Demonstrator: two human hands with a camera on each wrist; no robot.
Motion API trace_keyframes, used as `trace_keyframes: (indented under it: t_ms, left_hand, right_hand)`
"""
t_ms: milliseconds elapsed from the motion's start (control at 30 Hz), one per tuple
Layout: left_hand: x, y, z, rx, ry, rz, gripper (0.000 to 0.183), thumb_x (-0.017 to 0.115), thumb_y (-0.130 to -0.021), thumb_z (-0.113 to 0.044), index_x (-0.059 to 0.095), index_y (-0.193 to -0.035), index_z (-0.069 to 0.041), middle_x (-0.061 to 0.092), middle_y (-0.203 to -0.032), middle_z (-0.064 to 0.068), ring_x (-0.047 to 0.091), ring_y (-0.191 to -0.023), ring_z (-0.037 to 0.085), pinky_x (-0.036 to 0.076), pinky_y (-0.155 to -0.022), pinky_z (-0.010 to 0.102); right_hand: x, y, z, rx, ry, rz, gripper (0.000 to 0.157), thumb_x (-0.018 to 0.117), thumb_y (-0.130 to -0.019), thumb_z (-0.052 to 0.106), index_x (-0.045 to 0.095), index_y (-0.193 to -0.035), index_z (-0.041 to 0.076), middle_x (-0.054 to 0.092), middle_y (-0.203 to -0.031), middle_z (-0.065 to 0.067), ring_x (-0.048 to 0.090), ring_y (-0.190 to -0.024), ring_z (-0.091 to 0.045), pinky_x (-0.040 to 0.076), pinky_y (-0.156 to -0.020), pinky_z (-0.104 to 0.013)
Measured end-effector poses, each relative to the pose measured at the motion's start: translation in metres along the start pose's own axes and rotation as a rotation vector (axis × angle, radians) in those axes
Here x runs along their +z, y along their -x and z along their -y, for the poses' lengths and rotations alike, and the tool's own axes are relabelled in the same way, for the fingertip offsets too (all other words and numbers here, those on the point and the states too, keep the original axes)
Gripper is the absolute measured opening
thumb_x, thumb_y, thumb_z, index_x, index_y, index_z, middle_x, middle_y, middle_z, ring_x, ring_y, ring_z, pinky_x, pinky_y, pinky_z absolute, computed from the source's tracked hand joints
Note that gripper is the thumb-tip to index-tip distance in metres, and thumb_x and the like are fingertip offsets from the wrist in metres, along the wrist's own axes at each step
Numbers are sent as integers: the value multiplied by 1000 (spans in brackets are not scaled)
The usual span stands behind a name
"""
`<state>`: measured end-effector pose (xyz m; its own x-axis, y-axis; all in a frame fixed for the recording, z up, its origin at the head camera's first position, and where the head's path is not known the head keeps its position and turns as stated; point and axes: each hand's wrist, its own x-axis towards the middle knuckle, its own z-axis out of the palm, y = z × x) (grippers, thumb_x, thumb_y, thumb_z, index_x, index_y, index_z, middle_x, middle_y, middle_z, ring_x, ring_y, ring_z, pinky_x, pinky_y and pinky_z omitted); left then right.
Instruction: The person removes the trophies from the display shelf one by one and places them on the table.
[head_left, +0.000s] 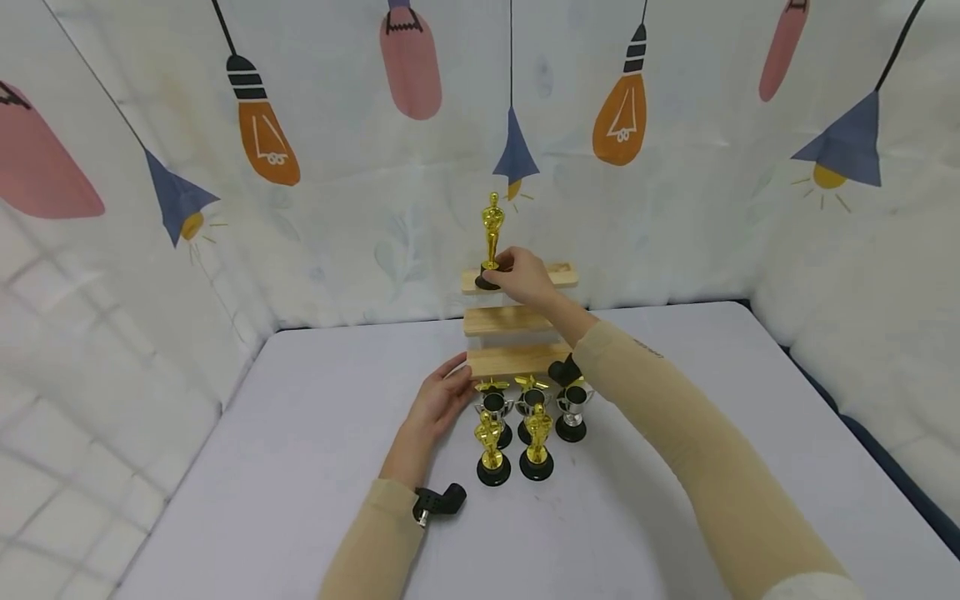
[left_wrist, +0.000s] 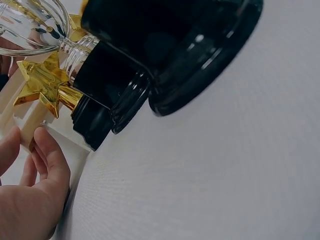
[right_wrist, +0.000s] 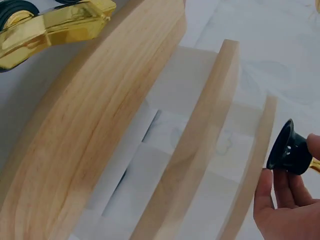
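My right hand (head_left: 527,277) pinches a gold figure trophy (head_left: 492,218) near its black base, at the left part of the top step of a three-tier wooden display stand (head_left: 517,360). The figure stands upright. In the right wrist view, the black base (right_wrist: 289,149) shows between thumb and fingers, right beside the top board (right_wrist: 255,165). Down at the lowest step, my left hand (head_left: 438,404) grips the left end of the board; thumb and fingers close on that end (left_wrist: 32,122) in the left wrist view.
In front of the stand, two gold figure trophies (head_left: 537,442) stand on the white table (head_left: 300,467). Behind them are silver cup trophies (head_left: 573,400) and gold star trophies (left_wrist: 44,82). A printed cloth wall (head_left: 337,217) rises behind the stand.
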<state>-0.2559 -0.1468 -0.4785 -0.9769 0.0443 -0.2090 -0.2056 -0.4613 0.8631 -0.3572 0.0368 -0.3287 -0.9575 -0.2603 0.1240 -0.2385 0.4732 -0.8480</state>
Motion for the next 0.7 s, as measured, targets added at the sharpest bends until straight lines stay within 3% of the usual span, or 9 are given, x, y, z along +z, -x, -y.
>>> trace_keyframes:
  t_ms: [367, 700]
  left_hand:
    - [2, -1, -3, -1, 1, 12, 51, 54, -106, -1, 38, -154, 2, 51, -136, 19, 62, -103, 14, 52, -86, 24]
    - [0, 0, -1, -4, 21, 18, 50, 53, -106, 0, 38, -154, 3, 52, -135, 21, 63, -101, 15, 53, -85, 25]
  right_hand:
    - [-14, 14, 2, -58, -83, -47, 41, 71, -99, 24, 58, -132, 2, 62, -124, -12, 59, -117, -27, 50, -95, -41]
    - [-16, 36, 2, -104, -148, 12, 39, 75, -96, 22, 60, -128, 4, 64, -122, -10, 62, -116, -26, 51, -95, -41]
